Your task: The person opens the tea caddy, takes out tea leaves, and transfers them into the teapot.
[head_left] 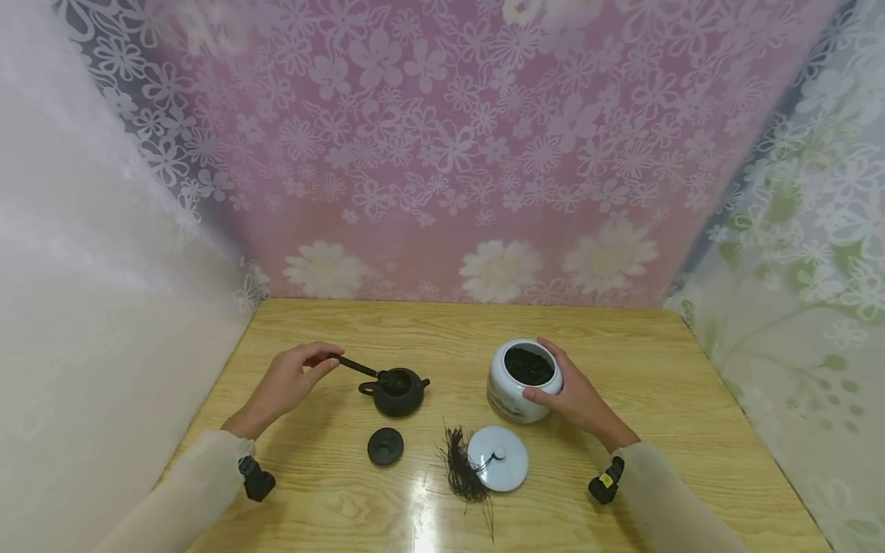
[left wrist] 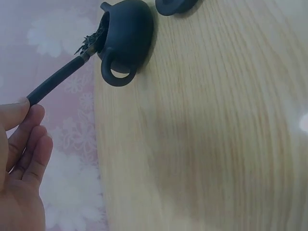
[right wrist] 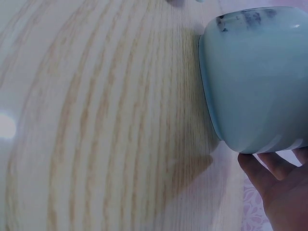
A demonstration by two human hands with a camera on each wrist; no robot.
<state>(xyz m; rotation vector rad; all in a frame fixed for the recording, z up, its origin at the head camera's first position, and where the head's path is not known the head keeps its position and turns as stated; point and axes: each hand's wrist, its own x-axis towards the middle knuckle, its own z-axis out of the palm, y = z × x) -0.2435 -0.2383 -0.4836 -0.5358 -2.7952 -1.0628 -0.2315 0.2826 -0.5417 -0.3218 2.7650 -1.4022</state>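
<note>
My left hand [head_left: 293, 376] pinches the dark handle of a tea scoop [head_left: 358, 366] between thumb and fingers. The scoop's head reaches into the open mouth of a small black teapot [head_left: 399, 402]. Dark tea leaves [left wrist: 88, 43] stick up at the teapot's mouth in the left wrist view. On the right, my right hand [head_left: 581, 395] grips a white porcelain jar [head_left: 508, 398] from its side, thumb at the front of the rim and fingers around the far side. Dark tea leaves fill much of the lidless jar, which has a dark painted pattern low on its wall.
A round black teapot lid [head_left: 385, 446] lies in front of the teapot. The jar's white lid [head_left: 508, 468] rests before the jar, with a dark tassel [head_left: 462, 468] tied to its knob. Flowered cloth [head_left: 449, 192] walls surround the wooden table [head_left: 332, 491].
</note>
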